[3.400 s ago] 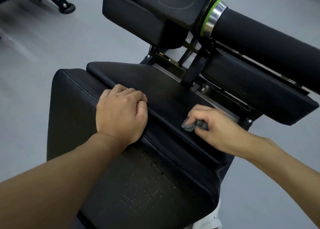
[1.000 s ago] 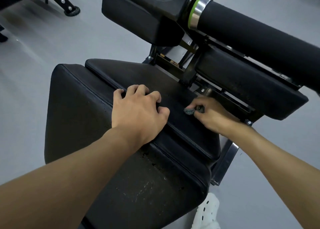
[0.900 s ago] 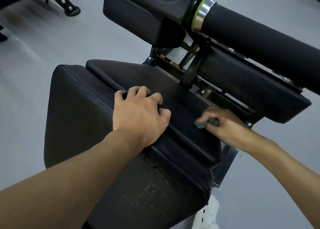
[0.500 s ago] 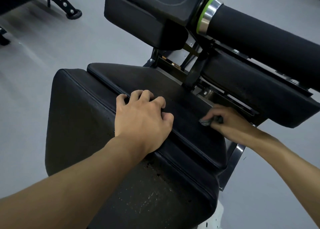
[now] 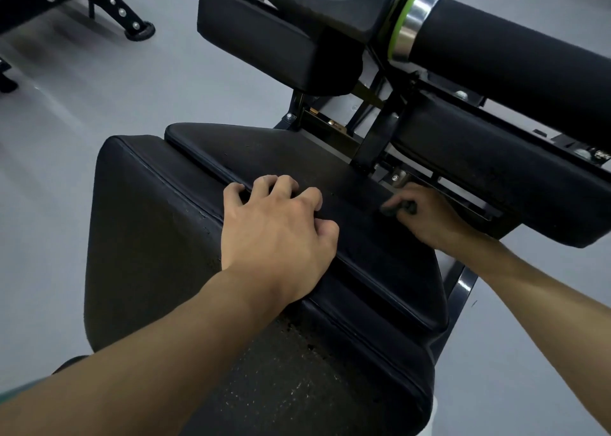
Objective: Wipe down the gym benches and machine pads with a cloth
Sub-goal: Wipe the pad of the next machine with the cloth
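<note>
A black padded seat (image 5: 291, 158) of a gym machine fills the middle of the view, with a worn black back pad (image 5: 148, 237) below it. My left hand (image 5: 274, 234) rests on the seam between the two pads, fingers curled over the seat's edge. My right hand (image 5: 429, 217) holds a small dark grey cloth (image 5: 395, 208) bunched in its fingers and presses it on the far right part of the seat, close to the metal frame. Most of the cloth is hidden under my fingers.
Two black pads (image 5: 264, 35) (image 5: 489, 168) sit beyond the seat, with a black foam roller (image 5: 515, 62) with a green and silver collar above the right one. Bare metal brackets (image 5: 334, 121) lie between them. Another machine's black foot (image 5: 139, 30) stands on the grey floor (image 5: 82, 98) at top left.
My right hand has slid the cloth back and forth along the seat's right part, now a little farther up toward the frame. My left hand moved earlier from the seam's left toward the middle.
</note>
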